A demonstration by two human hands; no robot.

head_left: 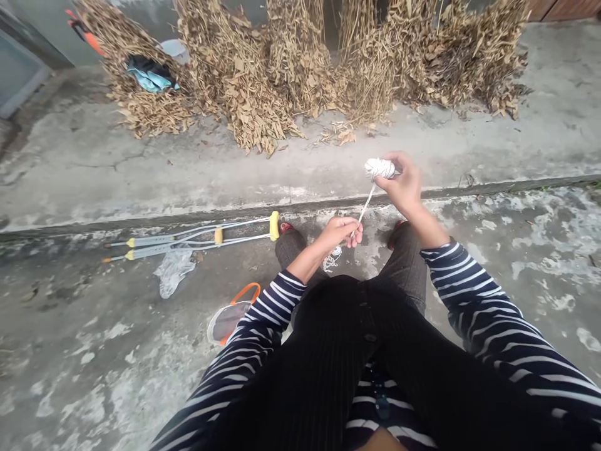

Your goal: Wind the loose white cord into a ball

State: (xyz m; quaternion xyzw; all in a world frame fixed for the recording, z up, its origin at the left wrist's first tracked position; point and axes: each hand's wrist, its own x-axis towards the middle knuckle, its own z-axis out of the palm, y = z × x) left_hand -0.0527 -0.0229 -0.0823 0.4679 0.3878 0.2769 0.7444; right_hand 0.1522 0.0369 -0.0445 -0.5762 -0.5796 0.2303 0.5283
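My right hand (402, 183) is raised in front of me, fingers wrapped round a small ball of white string (379, 168). A taut strand of the string (366, 207) runs down and left from the ball to my left hand (340, 232), which pinches it between closed fingers above my knees. A loose tangle of white string (332, 259) hangs just below my left hand. Both arms wear dark sleeves with white stripes, and I sit on the concrete ground with my legs out.
A pair of metal crutches (188, 241) with yellow pads lies on the ground at left, next to a clear plastic bag (174, 270). An orange-rimmed object (232, 316) sits by my left elbow. Bundles of dried leafy stalks (291, 62) stand along the far wall.
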